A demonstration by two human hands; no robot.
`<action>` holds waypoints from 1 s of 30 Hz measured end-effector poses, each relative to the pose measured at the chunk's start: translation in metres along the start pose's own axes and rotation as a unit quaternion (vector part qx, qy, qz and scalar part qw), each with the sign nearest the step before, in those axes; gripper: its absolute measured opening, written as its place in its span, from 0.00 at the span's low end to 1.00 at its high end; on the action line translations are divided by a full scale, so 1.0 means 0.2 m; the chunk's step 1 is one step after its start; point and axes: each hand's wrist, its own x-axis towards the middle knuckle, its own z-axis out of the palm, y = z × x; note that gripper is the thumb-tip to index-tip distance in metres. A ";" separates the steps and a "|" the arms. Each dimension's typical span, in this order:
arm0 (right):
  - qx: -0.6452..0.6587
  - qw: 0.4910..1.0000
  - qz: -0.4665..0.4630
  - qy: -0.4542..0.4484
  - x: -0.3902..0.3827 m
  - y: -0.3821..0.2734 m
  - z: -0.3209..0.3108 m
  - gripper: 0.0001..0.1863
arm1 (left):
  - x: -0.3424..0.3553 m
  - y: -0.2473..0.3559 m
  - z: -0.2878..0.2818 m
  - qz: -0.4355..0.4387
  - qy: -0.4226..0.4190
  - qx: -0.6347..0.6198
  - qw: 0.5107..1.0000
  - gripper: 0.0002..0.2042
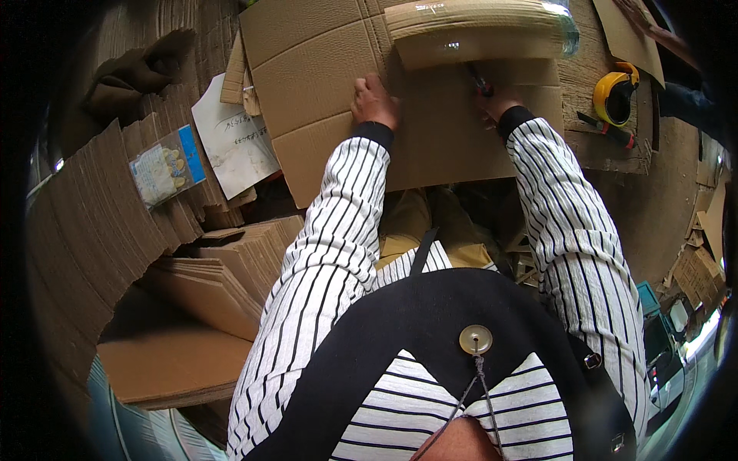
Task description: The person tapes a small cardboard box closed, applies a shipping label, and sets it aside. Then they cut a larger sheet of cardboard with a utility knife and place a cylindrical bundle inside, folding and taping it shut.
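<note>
A large sheet of corrugated cardboard [307, 61] lies before me, with crease lines across it. My left hand [374, 100] rests on it left of centre, fingers slightly bent and apart. My right hand [494, 104] grips a narrow tool [480, 82] with a dark and red handle; its far end lies under the lower edge of a brown roll or bundle [473, 31] wrapped in shiny clear tape, so I cannot make out its tip. The bundle lies across the top of the sheet.
At right, a yellow tape dispenser [611, 96] and a knife [607, 131] lie on a worn board [584, 154]. Cardboard stacks [192, 292], paper [234, 146] and a small bag [167, 167] are at left. Another person's arm [657, 31] shows at upper right.
</note>
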 end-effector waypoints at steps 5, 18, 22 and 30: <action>0.053 0.999 0.006 0.012 -0.07 -0.05 -0.03 0.18 | -0.22 -0.01 -0.01 0.015 -0.045 0.007 0.999 0.23; 0.018 0.996 -0.082 0.027 0.03 -0.04 -0.04 0.18 | -0.78 -0.10 0.06 0.047 -0.060 0.039 0.996 0.28; -0.180 0.974 -0.103 0.090 0.07 -0.04 -0.04 0.28 | -0.99 -0.20 0.01 0.142 -0.062 -0.048 0.987 0.28; 0.032 0.972 -0.174 0.157 -0.15 0.25 0.15 0.14 | -0.32 -0.11 -0.09 0.070 0.090 -0.307 0.945 0.22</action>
